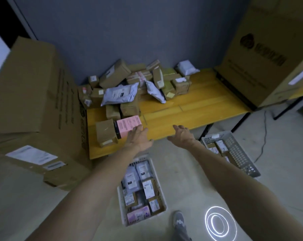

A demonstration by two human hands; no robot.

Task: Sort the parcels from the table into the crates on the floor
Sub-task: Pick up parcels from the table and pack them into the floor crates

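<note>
A pile of brown boxes and grey mailer bags (120, 94) covers the back left of the yellow table (199, 108). A pink box (128, 125) lies near the table's front edge beside a brown box (105, 132). My left hand (138, 136) stretches out with straight fingers, its tips touching the pink box's near end. Over the table's front edge my right hand (183, 134) hovers with relaxed fingers and holds nothing. On the floor below stand a white crate (160, 193) full of parcels and a grey crate (241, 153) with a few parcels.
Large cardboard cartons stand at the left (30, 94) and on the right end of the table (262, 54). A blue-grey wall runs behind. My shoe (179, 221) and a ring of light (220, 222) are on the concrete floor; a cable (263, 136) trails at right.
</note>
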